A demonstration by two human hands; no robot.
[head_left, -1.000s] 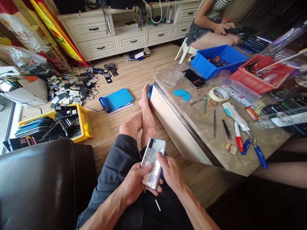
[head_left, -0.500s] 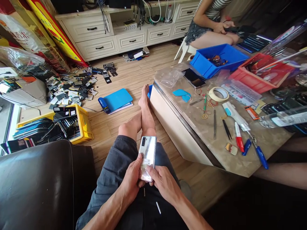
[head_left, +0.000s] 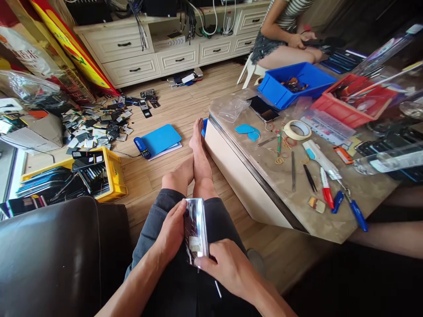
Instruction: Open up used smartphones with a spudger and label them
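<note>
A smartphone (head_left: 194,229) with a shiny, reflective face is held tilted above my lap. My left hand (head_left: 172,231) grips its left side, the thumb near the upper corner. Around the lower right corner closes my right hand (head_left: 224,266), its thumb pressed on the bottom end. The fingers beneath the phone are hidden. Just below, a thin silvery stick (head_left: 218,289) lies over my dark shorts (head_left: 148,226).
To the right, a table (head_left: 271,176) carries a blue bin (head_left: 280,94), a red bin (head_left: 350,105), masking tape (head_left: 297,130), tweezers (head_left: 309,178) and a red marker (head_left: 326,189). A yellow crate (head_left: 117,176) of phones stands left. Beyond the table sits another person (head_left: 287,39).
Both hands have turned the phone and shifted it slightly left and down; its camera block no longer shows. My left thumb has moved up to the phone's upper corner.
</note>
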